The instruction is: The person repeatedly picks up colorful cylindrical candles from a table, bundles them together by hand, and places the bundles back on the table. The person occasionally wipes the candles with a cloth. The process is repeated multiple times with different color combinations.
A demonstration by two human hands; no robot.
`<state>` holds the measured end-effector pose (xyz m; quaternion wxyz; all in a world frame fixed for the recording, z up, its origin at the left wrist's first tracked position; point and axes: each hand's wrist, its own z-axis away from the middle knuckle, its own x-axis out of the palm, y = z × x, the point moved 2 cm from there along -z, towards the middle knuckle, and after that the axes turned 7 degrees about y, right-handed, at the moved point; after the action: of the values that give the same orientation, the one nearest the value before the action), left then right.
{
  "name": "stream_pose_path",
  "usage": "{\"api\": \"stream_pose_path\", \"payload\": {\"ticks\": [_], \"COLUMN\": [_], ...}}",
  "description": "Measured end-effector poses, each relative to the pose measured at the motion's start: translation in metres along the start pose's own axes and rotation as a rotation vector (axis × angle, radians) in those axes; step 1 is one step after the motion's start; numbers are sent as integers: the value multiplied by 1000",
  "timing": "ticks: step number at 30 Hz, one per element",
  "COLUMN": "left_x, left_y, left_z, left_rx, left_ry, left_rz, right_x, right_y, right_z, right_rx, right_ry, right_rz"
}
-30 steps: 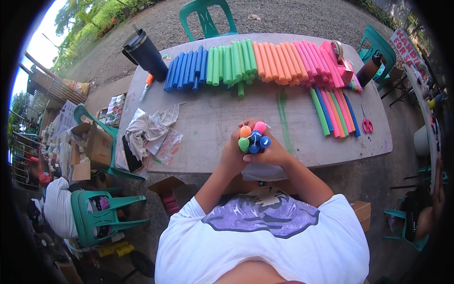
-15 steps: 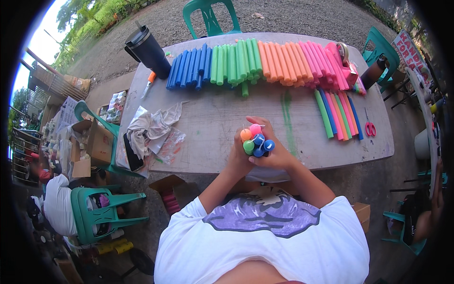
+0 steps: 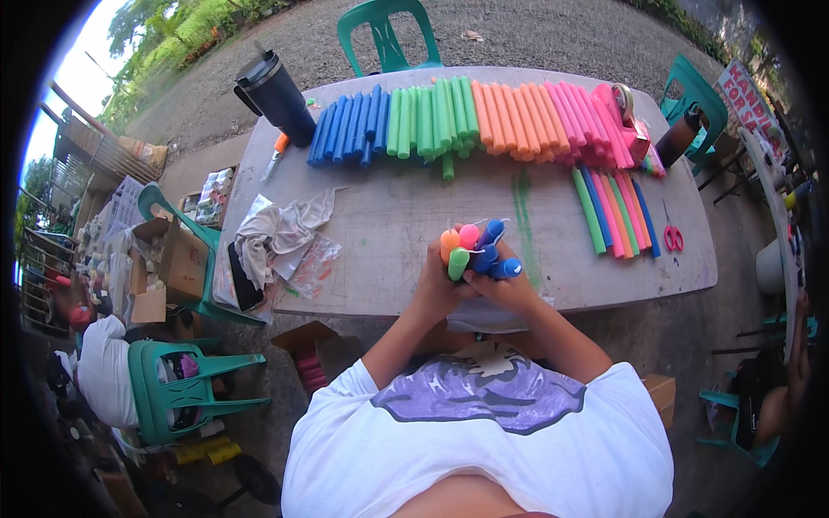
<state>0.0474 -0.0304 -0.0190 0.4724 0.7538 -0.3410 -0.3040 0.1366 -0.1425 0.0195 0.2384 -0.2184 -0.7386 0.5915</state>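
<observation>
Both my hands are together above the table's near edge, closed round a bunch of candles seen from their wick ends. My left hand (image 3: 433, 283) grips an orange candle (image 3: 450, 243), a pink candle (image 3: 469, 236) and a green candle (image 3: 458, 262). My right hand (image 3: 511, 292) is closed on blue candles (image 3: 506, 268), which tilt away to the right from the others. White wicks show at the tips; the lower ends are hidden by my hands. Beyond them, a row of blue, green, orange and pink candles (image 3: 521, 116) lies across the table (image 3: 389, 216).
Right of my hands lie a smaller candle group (image 3: 616, 211) and red-handled scissors (image 3: 672, 233). A tape dispenser (image 3: 637, 142) and brown bottle (image 3: 680, 134) stand at far right. At left are a dark tumbler (image 3: 278, 99), a cutter (image 3: 275, 155) and crumpled cloth (image 3: 276, 231).
The blue candles have fanned out to the right and away from the orange, pink and green ones. My right hand has shifted its grip lower and slightly right.
</observation>
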Motion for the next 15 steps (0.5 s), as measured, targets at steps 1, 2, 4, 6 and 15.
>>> {"api": "stream_pose_path", "payload": {"ticks": [1, 2, 4, 6, 15], "left_x": [1, 0, -2, -6, -62], "left_y": [8, 16, 15, 10, 21], "left_z": [2, 2, 2, 3, 3], "left_rx": [16, 31, 20, -54, -18], "left_ry": [30, 61, 66, 76, 459], "left_rz": [12, 23, -3, 24, 77], "right_x": [1, 4, 8, 10, 4], "right_y": [0, 0, -2, -7, -28], "right_z": [0, 1, 0, -1, -66], "right_rx": [-11, -21, -6, 44, 337], "right_ry": [16, 30, 41, 41, -56], "right_rz": [-31, -64, -113, -144, 425]}}
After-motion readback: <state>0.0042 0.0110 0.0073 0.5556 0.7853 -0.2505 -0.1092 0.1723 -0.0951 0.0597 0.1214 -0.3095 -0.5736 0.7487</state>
